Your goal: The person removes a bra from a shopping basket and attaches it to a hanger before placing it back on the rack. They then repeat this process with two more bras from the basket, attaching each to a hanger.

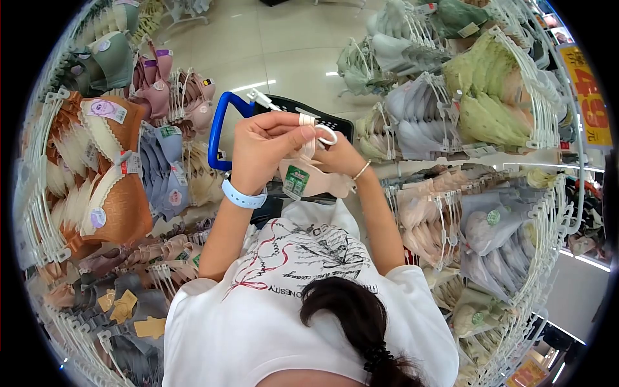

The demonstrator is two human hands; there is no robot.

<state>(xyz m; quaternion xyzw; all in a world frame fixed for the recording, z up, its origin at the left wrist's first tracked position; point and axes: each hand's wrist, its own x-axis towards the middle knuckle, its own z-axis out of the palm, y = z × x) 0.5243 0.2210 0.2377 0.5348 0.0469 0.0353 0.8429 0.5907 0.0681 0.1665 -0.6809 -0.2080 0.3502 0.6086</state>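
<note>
At upper centre, the left hand (271, 142) pinches a white strap (307, 120); the right hand (342, 157), its grip unclear, meets a beige bra (322, 184).

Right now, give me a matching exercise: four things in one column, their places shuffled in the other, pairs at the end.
1. Watch band
2. Bead bracelet
3. Green tag
4. Orange bras

A. Hanging at the left of the view
B. On the right hand's wrist
C. On the pale bra at the hands
D. On the left hand's wrist

Pairs: 1-D, 2-B, 3-C, 4-A
</note>
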